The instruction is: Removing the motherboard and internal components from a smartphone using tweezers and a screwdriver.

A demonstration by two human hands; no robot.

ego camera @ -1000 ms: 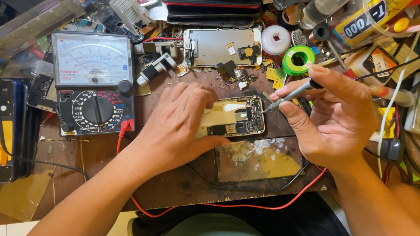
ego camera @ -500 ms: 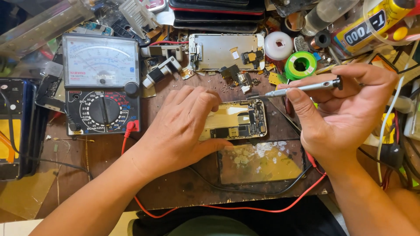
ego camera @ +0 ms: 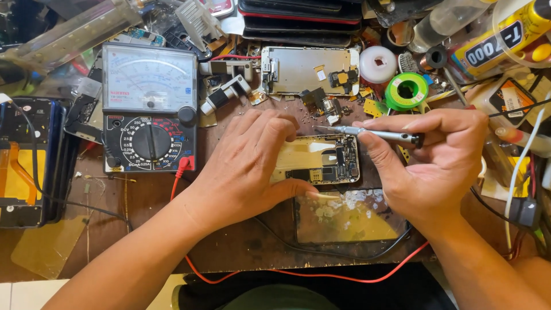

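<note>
The left hand [ego camera: 247, 166] presses flat on the opened phone [ego camera: 324, 161] (keep it pinned); the right hand [ego camera: 436, 163] pinches the screwdriver [ego camera: 373, 135], best lowered level.

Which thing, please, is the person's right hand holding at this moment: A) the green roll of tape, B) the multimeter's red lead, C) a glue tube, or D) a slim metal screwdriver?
D: the right hand grips a slim metal screwdriver almost level, its tip above the opened phone that the left hand steadies.
</note>
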